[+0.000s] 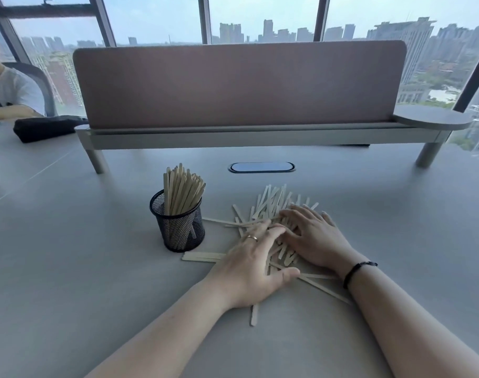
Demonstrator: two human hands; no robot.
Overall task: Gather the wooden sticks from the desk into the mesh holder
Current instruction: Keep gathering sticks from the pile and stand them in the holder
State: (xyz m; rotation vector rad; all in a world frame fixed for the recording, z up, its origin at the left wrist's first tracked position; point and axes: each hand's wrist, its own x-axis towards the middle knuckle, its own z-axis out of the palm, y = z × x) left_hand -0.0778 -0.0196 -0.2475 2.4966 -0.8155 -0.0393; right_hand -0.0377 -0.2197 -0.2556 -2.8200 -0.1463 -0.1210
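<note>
Counter [69, 268]: I see a wide grey surface, a pink divider screen [238, 85] across its far edge.
Loose sticks [273, 205]: a scattered wooden pile right of the holder, under both my hands.
Holder [179, 227]: black mesh cup, upright, a bundle of sticks [182, 192] standing inside.
Left hand [249, 266]: flat on the pile, grip wide, fingers spread, ring on one finger.
Right hand [312, 238]: flat on the pile, grip wide, black wristband [355, 270] behind it.

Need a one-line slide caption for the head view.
Both hands rest on loose wooden sticks beside a part-filled mesh holder.
</note>
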